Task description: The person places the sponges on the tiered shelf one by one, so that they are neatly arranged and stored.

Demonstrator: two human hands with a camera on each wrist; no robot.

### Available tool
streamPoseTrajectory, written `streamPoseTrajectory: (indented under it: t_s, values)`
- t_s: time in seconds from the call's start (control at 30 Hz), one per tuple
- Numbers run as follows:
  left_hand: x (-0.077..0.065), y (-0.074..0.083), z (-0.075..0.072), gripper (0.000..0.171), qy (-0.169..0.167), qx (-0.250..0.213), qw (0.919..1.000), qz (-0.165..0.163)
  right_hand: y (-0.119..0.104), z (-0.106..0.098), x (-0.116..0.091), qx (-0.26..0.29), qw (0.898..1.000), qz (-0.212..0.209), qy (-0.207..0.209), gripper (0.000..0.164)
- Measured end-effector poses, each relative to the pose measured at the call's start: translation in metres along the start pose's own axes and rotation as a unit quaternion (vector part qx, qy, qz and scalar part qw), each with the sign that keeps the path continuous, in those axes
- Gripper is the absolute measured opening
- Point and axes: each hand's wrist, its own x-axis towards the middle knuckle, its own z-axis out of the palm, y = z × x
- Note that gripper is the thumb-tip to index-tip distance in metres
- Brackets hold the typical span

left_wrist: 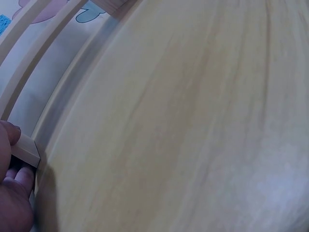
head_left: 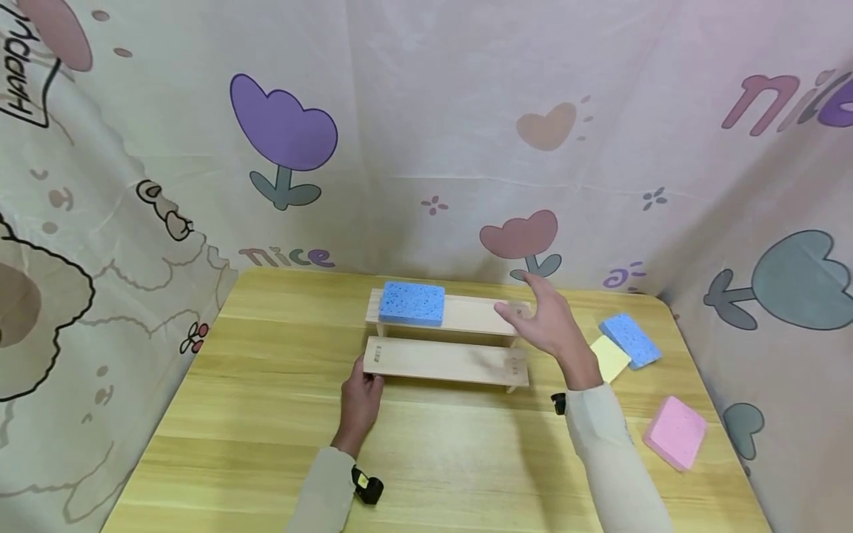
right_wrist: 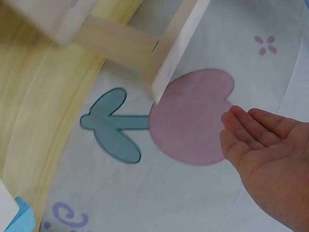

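Observation:
A two-tier wooden shelf [head_left: 446, 360] stands on the table, its front board lower than the back one. A blue sponge [head_left: 412, 303] lies flat on the left part of the upper board. My left hand [head_left: 360, 403] grips the front left corner of the shelf; in the left wrist view, its thumb and fingers pinch a wooden piece [left_wrist: 26, 151] low by the tabletop. Near the right end of the upper board, my right hand [head_left: 543, 318] is held up with thumb and fingers spread. Nothing is in that hand [right_wrist: 270, 150] in the right wrist view.
Right of the shelf, another blue sponge [head_left: 631, 340] overlaps a yellow sponge [head_left: 609, 358]. A pink sponge [head_left: 676, 433] lies nearer the table's right edge. Printed cloth [head_left: 413, 111] hangs behind and along both sides of the wooden table [head_left: 266, 422].

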Motion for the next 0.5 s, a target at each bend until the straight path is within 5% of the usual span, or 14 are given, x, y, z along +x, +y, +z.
streamPoseTrajectory:
  t_s: [0.33, 0.5]
  values:
    - [-0.001, 0.001, 0.001, 0.053, 0.006, 0.003, 1.0, 0.003, 0.037, -0.009, -0.028, 0.002, 0.997, 0.024, 0.075, 0.08]
    - [0.0, 0.001, 0.0, 0.053, 0.006, 0.002, 1.0, -0.003, 0.054, -0.017, -0.041, -0.012, 0.996, 0.052, 0.077, 0.081]
